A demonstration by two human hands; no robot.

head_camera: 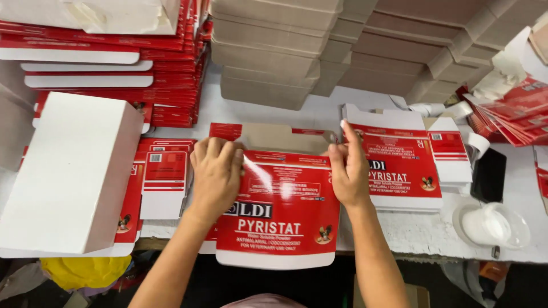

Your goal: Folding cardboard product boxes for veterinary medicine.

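Red and white, a flat carton lies at the near edge of the table. The left hand and right hand pinch its upper flap. More flat cartons lie just right; brown boxes stand behind.

We see the red carton is glossy printed cardboard; at twelve o'clock, matt brown cardboard stacks; our tabletop looks rough white.

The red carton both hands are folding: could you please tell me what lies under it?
Under the red carton shows the white table at its right, and more flat red cartons at its left. Its near edge overhangs the table. What lies beneath its middle is covered. Left hand and right hand press its top.
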